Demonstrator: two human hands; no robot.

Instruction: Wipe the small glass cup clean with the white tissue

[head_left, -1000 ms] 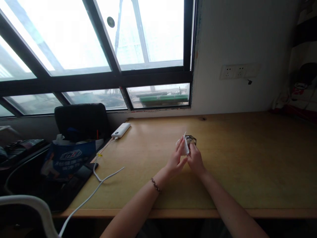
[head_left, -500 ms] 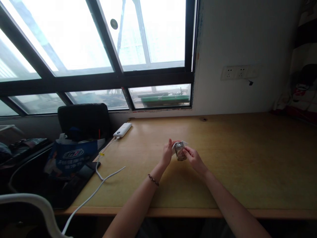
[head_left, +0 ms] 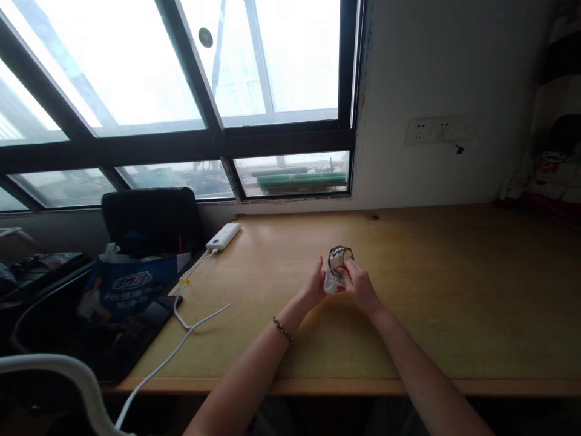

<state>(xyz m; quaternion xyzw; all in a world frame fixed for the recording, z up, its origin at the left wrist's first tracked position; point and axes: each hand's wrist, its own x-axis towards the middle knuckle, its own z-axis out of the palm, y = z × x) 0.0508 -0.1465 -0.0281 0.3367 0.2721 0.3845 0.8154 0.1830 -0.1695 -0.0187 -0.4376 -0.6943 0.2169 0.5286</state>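
Over the middle of the desk (head_left: 281, 354), both hands meet at a small, smoky see-through glass (head_left: 334, 257) with a dark, many-sided rim. My right hand (head_left: 361, 287) is closed on its right side, fingers at the rim. Beneath the glass, a crumpled white tissue (head_left: 333, 284) lies against my left hand (head_left: 314, 284). That hand is curled round the tissue, with the thumb pointing up; its other fingers are partly hidden.
A white power bank (head_left: 224, 236) with a white cable (head_left: 181, 342) lies along the desk's left edge. Left of the desk are a black chair (head_left: 149, 218) and a blue bag (head_left: 131, 287). A window and wall sockets (head_left: 431, 130) are behind.
The glass has turned so that its rim faces me, and it has moved slightly up and right. The tissue now sits below it rather than behind.
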